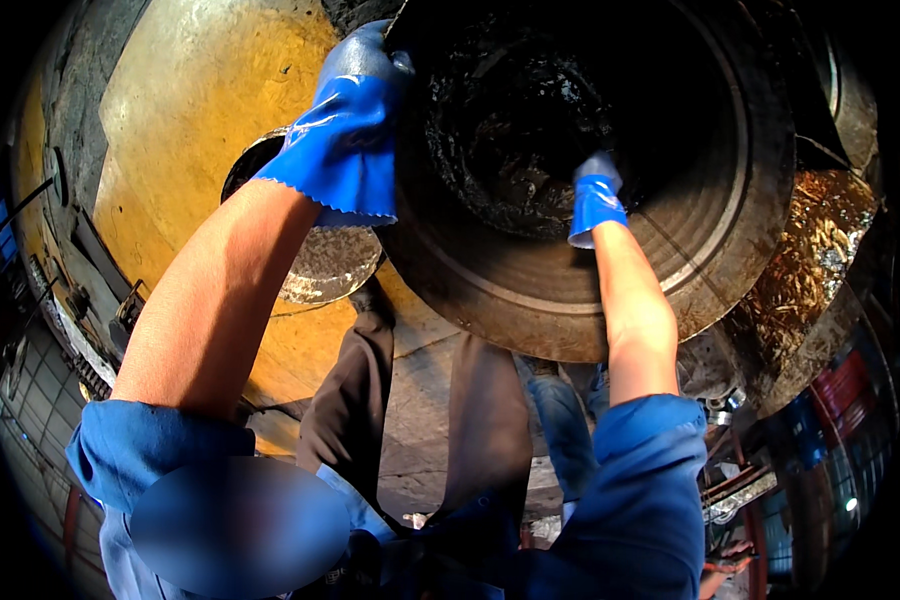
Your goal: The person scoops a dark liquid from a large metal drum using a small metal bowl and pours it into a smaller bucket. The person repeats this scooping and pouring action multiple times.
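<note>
A large dark metal drum (700,265) lies with its wide round mouth toward me. Black, wet, oily-looking material (515,185) coats its inside, with small pieces in it. My left hand (365,60), in a blue rubber glove, is closed on the drum's rim at the upper left. My right hand (598,185), gloved in blue as well, reaches through the mouth, close to the dark material. It looks closed, but its fingertips are lost in shadow, and what they hold cannot be made out.
Under my left forearm stands a round container (255,165) beside a crusty, light round lid or pan (332,262). Brown, shiny scraps (810,250) fill a container to the right. Another person's jeans-clad leg (560,415) shows below the drum. The floor (195,110) is worn yellow.
</note>
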`<act>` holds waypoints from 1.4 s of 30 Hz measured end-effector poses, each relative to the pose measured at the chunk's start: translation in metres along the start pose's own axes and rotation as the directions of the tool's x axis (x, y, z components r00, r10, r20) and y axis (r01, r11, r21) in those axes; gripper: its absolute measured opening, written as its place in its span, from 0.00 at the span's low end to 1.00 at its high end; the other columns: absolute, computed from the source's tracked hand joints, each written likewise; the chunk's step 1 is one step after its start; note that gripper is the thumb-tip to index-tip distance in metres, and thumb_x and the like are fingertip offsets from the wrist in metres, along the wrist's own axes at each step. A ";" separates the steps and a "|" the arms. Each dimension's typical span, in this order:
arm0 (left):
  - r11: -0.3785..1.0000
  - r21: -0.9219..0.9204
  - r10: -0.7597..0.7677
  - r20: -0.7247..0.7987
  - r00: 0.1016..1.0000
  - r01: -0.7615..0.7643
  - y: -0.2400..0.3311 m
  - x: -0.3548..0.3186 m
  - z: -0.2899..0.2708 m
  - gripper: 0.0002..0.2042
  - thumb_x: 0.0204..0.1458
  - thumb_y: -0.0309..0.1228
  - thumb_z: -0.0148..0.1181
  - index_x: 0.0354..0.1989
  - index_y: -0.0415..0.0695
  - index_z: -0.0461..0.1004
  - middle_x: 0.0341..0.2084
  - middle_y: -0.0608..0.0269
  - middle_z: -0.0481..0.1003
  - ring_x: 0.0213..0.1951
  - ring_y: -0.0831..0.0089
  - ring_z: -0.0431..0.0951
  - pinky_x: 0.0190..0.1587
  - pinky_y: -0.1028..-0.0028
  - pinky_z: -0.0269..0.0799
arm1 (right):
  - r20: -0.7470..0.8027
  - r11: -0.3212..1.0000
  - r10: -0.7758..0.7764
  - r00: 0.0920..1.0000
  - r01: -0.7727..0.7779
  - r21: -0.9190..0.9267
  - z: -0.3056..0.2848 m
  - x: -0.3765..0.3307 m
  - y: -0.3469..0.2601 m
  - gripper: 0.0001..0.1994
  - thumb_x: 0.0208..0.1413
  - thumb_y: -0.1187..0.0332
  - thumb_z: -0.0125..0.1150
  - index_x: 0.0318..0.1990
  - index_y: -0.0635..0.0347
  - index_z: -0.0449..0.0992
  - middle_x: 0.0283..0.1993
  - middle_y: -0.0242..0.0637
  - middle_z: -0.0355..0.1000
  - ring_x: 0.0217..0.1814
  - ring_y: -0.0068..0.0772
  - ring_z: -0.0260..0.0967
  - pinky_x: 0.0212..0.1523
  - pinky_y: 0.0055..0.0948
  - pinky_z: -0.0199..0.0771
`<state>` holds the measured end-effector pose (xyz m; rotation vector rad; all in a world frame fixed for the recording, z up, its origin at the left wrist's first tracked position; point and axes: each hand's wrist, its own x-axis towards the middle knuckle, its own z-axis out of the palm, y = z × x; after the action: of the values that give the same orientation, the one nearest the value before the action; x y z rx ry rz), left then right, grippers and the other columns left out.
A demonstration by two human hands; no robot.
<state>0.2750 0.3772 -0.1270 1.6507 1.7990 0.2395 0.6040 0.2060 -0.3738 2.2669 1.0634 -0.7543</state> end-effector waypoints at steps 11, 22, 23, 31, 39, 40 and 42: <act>0.999 0.018 -0.030 -0.056 0.998 0.031 -0.026 0.001 0.000 0.17 0.54 0.34 0.58 0.52 0.46 0.75 0.42 0.48 0.78 0.46 0.54 0.78 0.50 0.65 0.72 | -0.023 0.846 -0.524 0.851 0.524 0.095 0.035 -0.096 -0.063 0.23 0.55 0.69 0.47 0.60 0.47 0.68 0.57 0.47 0.70 0.57 0.45 0.70 0.58 0.40 0.69; 0.976 -0.216 0.006 0.057 0.998 0.007 0.007 -0.004 -0.005 0.14 0.51 0.29 0.55 0.45 0.42 0.77 0.35 0.49 0.79 0.39 0.58 0.77 0.43 0.64 0.72 | 0.256 0.793 -0.609 0.750 0.579 0.190 0.007 -0.066 -0.012 0.24 0.48 0.66 0.59 0.56 0.56 0.71 0.52 0.52 0.73 0.55 0.53 0.70 0.54 0.40 0.71; 1.000 -0.014 0.003 0.029 1.000 -0.002 -0.007 -0.001 -0.002 0.17 0.50 0.36 0.59 0.48 0.44 0.75 0.39 0.44 0.77 0.45 0.48 0.77 0.48 0.60 0.72 | 0.317 0.831 -0.556 0.768 0.514 0.213 -0.011 -0.083 -0.017 0.23 0.50 0.66 0.58 0.56 0.56 0.71 0.51 0.51 0.74 0.53 0.51 0.72 0.54 0.39 0.71; 0.955 -0.252 0.093 -0.240 0.966 -0.155 -0.038 -0.031 -0.081 0.34 0.45 0.54 0.65 0.59 0.51 0.69 0.50 0.47 0.75 0.54 0.53 0.73 0.58 0.63 0.67 | 0.397 0.725 -0.477 0.785 0.095 0.683 -0.140 -0.199 0.020 0.16 0.59 0.66 0.56 0.51 0.65 0.72 0.38 0.41 0.76 0.38 0.31 0.74 0.43 0.30 0.76; 0.873 -0.456 -0.090 -0.502 0.860 -0.174 -0.233 -0.204 -0.238 0.29 0.50 0.32 0.67 0.59 0.35 0.65 0.55 0.48 0.71 0.57 0.62 0.71 0.60 0.66 0.65 | 0.188 0.156 -0.527 0.829 -0.123 0.980 -0.276 -0.240 0.019 0.15 0.58 0.70 0.58 0.51 0.68 0.72 0.47 0.44 0.76 0.46 0.38 0.75 0.51 0.40 0.76; 0.904 -0.421 -0.160 -0.503 0.849 -0.079 -0.277 -0.241 -0.253 0.29 0.51 0.31 0.67 0.60 0.35 0.65 0.56 0.48 0.70 0.58 0.61 0.70 0.61 0.66 0.64 | 0.263 0.255 -0.442 0.858 -0.161 0.954 -0.306 -0.272 -0.010 0.17 0.60 0.66 0.55 0.54 0.64 0.70 0.49 0.43 0.75 0.49 0.38 0.74 0.51 0.45 0.75; 0.886 -0.463 -0.295 -0.499 0.815 0.037 -0.358 -0.314 -0.268 0.29 0.51 0.29 0.65 0.61 0.33 0.62 0.58 0.46 0.68 0.59 0.61 0.69 0.62 0.66 0.63 | 0.160 0.276 -0.455 0.876 -0.032 0.961 -0.339 -0.273 -0.034 0.17 0.60 0.63 0.55 0.55 0.55 0.71 0.51 0.38 0.74 0.50 0.36 0.73 0.48 0.45 0.76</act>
<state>-0.1810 0.0986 -0.0131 1.1463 2.0965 1.0623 0.5195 0.3070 0.0422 2.5764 0.7521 -2.4579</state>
